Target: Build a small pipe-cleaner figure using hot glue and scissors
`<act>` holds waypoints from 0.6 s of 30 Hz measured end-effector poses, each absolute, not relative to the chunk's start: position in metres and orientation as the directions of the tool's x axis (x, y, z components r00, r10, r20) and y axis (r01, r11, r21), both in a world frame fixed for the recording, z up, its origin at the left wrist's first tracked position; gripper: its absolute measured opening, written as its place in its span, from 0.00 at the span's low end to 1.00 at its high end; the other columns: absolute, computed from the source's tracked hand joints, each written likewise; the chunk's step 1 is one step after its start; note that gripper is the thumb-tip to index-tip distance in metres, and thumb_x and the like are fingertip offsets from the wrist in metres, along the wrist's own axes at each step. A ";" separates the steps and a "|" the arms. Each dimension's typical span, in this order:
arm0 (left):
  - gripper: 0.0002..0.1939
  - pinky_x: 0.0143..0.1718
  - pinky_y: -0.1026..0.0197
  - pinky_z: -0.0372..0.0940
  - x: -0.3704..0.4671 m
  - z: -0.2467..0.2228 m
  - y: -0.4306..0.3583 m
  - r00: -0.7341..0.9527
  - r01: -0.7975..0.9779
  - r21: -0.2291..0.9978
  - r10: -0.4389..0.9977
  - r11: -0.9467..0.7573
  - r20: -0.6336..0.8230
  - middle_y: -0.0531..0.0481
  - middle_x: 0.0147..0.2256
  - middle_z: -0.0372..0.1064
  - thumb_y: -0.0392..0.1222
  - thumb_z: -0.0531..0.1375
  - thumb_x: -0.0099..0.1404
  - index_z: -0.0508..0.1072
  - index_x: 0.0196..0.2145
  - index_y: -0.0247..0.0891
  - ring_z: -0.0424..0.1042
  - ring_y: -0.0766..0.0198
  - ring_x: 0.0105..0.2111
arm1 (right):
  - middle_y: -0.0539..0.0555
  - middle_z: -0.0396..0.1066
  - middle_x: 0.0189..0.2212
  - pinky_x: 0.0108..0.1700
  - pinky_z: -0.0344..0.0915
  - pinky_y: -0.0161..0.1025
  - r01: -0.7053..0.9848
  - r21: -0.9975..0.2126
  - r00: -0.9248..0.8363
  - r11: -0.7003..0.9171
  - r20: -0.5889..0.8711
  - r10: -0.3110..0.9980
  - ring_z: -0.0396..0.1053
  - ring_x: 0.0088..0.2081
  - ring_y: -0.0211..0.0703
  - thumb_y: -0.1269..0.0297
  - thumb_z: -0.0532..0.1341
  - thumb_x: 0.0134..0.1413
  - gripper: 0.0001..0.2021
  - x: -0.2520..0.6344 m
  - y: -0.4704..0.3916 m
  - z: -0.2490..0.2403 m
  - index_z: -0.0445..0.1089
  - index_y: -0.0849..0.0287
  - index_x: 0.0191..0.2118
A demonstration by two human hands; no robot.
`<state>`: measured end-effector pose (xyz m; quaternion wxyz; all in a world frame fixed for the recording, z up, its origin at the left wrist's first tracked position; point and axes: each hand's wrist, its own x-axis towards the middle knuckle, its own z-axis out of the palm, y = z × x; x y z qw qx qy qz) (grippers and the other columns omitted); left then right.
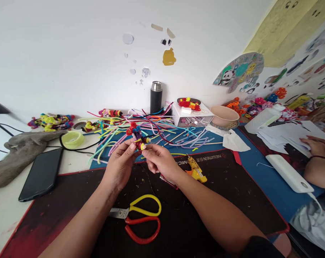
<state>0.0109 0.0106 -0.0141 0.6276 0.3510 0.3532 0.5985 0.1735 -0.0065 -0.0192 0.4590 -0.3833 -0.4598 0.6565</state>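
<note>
Between my two hands is a small pipe-cleaner figure (137, 135), red, blue and purple with yellow ends, held up above the mat. My left hand (125, 156) pinches it from the left side. The fingers of my right hand (157, 157) close on its lower right end, by a yellow tip. Under my forearms lie scissors (143, 218) with one yellow and one red handle. Just right of my right hand rests a yellow glue gun (197, 169). A red and silver object (169, 181) is partly covered by my right wrist.
Loose pipe cleaners (119, 138) spread behind my hands. A black thermos (156, 98), a white box (193, 114) and a bowl (224, 115) stand along the wall. At left lie a phone (41, 175) and driftwood (19, 150). Another person's arm (320, 168) rests near papers and a white device (288, 173).
</note>
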 end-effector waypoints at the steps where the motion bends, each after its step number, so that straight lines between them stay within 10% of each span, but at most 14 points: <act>1: 0.21 0.47 0.50 0.76 0.010 -0.015 0.011 0.044 -0.508 0.860 0.999 0.048 -0.030 0.45 0.42 0.84 0.55 0.82 0.54 0.86 0.39 0.44 0.81 0.50 0.44 | 0.38 0.63 0.17 0.20 0.49 0.33 -0.258 -0.953 -0.286 -0.156 -0.079 0.955 0.57 0.15 0.34 0.39 0.73 0.57 0.27 0.174 -0.007 -0.019 0.74 0.56 0.49; 18: 0.20 0.45 0.55 0.74 0.012 -0.015 0.011 0.095 -0.540 0.836 0.994 0.095 -0.051 0.47 0.39 0.83 0.52 0.84 0.51 0.84 0.37 0.43 0.80 0.55 0.40 | 0.35 0.54 0.16 0.19 0.51 0.34 -0.276 -0.949 -0.295 -0.154 -0.069 0.953 0.55 0.15 0.33 0.41 0.75 0.58 0.27 0.174 -0.007 -0.020 0.77 0.57 0.51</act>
